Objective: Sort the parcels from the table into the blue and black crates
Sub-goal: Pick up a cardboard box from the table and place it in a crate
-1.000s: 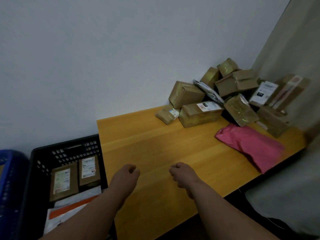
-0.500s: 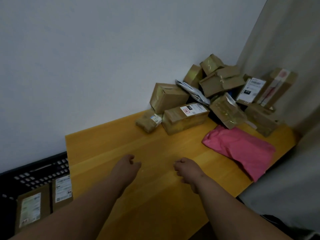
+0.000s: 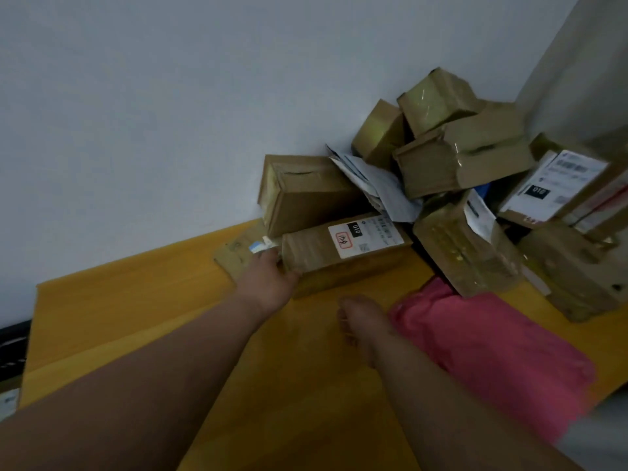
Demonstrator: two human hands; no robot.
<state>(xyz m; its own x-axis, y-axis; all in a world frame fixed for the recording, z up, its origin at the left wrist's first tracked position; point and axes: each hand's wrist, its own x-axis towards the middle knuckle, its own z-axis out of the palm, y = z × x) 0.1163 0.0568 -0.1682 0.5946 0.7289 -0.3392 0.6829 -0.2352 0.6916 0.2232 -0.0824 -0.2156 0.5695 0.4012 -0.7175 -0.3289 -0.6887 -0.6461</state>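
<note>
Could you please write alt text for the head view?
A person's left hand reaches the left end of a long labelled box at a parcel pile on a wooden table; the right hand rests beside a pink mailer.

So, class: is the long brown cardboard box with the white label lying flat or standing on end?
Lying flat: the long brown cardboard box rests lengthwise on the table, label up.

**Pretty dim, kinda smeary**

Low, flat light with no clear source. Tape on the top box (image 3: 436, 98) catches faint glare. The pink mailer (image 3: 492, 362) blurs at the right edge, and the wide lens bends the table (image 3: 136, 300).
</note>
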